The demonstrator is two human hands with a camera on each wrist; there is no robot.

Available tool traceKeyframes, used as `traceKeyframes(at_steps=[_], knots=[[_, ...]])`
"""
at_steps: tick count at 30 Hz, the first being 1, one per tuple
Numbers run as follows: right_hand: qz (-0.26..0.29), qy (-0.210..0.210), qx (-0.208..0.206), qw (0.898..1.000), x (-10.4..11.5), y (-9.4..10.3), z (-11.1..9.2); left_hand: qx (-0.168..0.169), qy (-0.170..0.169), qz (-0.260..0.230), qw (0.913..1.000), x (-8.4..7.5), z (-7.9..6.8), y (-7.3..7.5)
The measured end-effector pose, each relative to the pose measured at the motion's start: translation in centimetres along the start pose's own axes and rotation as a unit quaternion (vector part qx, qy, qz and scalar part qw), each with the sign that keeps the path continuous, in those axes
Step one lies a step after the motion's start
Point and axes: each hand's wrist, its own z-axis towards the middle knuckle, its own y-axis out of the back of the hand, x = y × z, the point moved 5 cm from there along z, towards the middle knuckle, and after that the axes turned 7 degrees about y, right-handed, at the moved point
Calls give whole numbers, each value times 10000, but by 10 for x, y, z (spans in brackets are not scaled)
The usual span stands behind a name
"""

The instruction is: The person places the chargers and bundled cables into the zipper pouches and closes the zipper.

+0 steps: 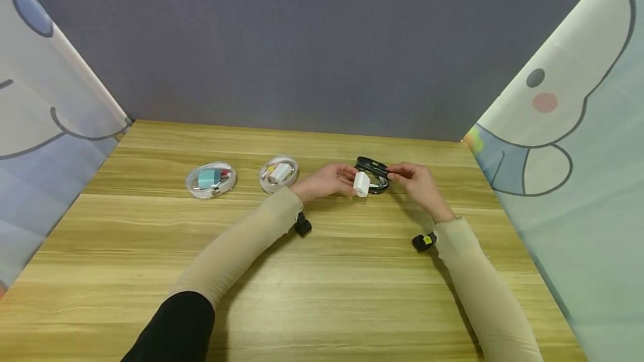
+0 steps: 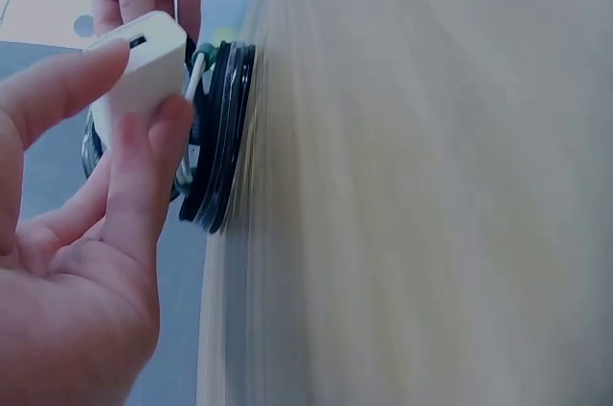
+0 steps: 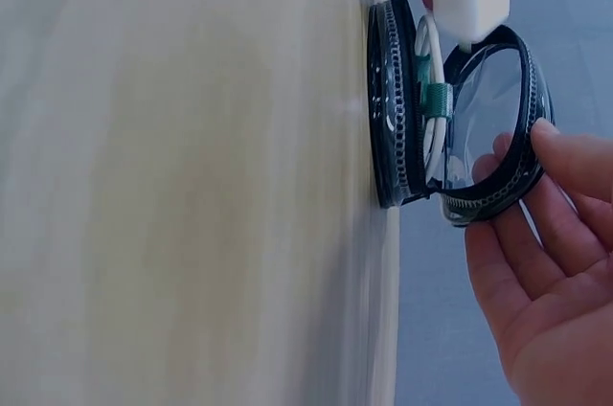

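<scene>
Between thumb and fingers, my left hand pinches a white USB charger plug. Its USB slot shows in the left wrist view. Just beyond it a round, clear zip case with black edging stands unzipped on the wooden table. My right hand grips the raised lid of this case by its rim, thumb on one side and fingers on the other. Inside the case's lower half lies a white cable, bundled with a green strap. The charger is held above the case's opening.
To the left lie two round clear cases, one with a teal charger, the other with a white charger. A grey partition rises behind the table; cartoon-printed panels flank it.
</scene>
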Motion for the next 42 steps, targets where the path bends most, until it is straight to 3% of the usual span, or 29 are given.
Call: traceKeyframes(at_steps=[6, 12, 22, 27, 32, 42], knots=[[31, 46, -127, 9999, 5, -2, 1, -415, 102, 152, 9990, 1, 11, -2], [155, 46, -123, 9998, 9, -5, 1, -800, 364, 211, 9959, -1, 13, -2], [318, -3, 33, 9995, 9, -11, 3, -1425, 669, 1384, 9778, -6, 10, 0], [256, -46, 72, 9996, 10, -13, 2, -1468, 645, 2021, 9661, -9, 8, 2], [104, -40, 230, 9997, 11, -16, 2, -1349, 951, 2361, 9576, -8, 6, 1], [-236, 142, 414, 9988, 19, -20, 3, -1267, 1213, 3002, 9376, -8, 13, -2]])
